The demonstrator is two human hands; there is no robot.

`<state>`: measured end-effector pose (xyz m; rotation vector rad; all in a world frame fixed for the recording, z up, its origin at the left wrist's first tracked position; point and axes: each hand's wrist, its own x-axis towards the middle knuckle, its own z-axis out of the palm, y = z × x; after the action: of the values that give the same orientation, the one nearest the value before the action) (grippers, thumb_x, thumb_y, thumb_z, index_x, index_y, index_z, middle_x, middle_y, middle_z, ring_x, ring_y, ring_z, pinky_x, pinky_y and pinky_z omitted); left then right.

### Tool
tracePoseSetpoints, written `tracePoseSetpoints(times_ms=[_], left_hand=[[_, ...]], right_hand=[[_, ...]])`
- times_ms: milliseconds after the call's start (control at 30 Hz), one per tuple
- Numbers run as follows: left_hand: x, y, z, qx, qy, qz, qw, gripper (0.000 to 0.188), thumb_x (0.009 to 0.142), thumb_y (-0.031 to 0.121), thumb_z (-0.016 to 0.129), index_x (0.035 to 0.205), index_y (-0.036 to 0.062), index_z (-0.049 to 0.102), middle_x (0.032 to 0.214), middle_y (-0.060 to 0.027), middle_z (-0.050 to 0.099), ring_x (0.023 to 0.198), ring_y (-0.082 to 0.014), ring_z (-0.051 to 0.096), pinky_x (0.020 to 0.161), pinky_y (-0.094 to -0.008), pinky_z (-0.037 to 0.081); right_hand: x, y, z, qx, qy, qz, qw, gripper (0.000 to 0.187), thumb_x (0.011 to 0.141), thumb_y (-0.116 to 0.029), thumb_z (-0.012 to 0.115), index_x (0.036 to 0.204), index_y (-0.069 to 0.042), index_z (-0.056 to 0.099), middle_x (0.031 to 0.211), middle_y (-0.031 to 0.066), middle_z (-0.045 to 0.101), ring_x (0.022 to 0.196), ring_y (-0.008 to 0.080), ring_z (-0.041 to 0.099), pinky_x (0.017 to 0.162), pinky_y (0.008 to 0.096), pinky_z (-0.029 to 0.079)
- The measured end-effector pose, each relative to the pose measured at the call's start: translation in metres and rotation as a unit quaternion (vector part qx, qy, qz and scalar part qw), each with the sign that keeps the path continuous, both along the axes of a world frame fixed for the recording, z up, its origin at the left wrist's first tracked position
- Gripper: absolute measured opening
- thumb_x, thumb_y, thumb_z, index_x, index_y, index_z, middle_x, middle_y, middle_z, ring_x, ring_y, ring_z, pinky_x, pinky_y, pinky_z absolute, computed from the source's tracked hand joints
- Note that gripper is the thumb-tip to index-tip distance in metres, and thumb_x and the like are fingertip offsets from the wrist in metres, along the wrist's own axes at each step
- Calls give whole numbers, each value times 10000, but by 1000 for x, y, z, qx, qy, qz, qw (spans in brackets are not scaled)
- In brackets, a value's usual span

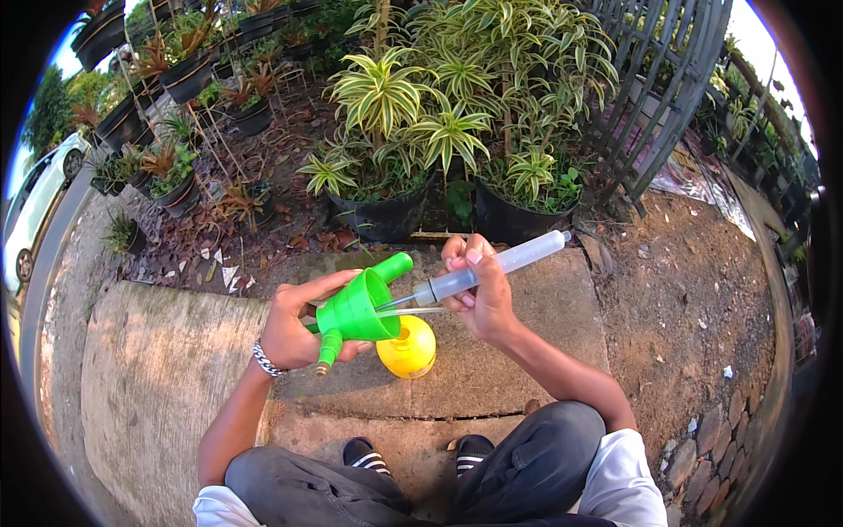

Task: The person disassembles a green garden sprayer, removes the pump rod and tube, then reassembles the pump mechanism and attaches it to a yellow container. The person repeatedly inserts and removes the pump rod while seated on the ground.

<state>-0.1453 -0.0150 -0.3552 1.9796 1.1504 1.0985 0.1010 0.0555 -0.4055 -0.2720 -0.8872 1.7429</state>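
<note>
Green sprayer head (351, 306), at centre of frame, is clamped in grip of left hand (299, 321); translucent cylinder (534, 253) is clamped in right hand (485, 294). Yellow tank (407, 358), lower centre, is opened; assembly not yet done.

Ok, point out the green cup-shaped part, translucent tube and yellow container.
Green cup-shaped part (348, 309), head view: outer wall.
Translucent tube (520, 256), head view: barrel.
Yellow container (407, 353), head view: rounded side.
</note>
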Motion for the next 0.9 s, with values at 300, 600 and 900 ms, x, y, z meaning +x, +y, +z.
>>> tracePoseSetpoints(times_ms=[300,600,900], left_hand=[[10,9,2,4,2,2,1000,771,578,233,884,1259,-2,612,1080,-116,722,944,-167,706,892,-312,528],[-9,17,6,-94,-44,-20,994,832,588,266,899,1292,-34,573,1117,-111,700,991,-147,664,897,-299,512],[-53,22,-18,-143,-91,-62,984,847,580,296,879,1273,-78,569,1093,-114,697,978,-145,657,900,-295,502]], right_hand=[[-8,4,-1,15,-2,22,1000,260,943,-314,593,830,-116,467,904,7,467,472,25,299,397,207,245],[8,11,7,114,-67,6,991,338,908,-389,625,980,-71,535,962,70,494,544,59,410,448,198,370],[47,18,38,273,-143,-98,946,326,852,-225,739,990,26,582,945,171,604,615,167,646,490,249,540]])
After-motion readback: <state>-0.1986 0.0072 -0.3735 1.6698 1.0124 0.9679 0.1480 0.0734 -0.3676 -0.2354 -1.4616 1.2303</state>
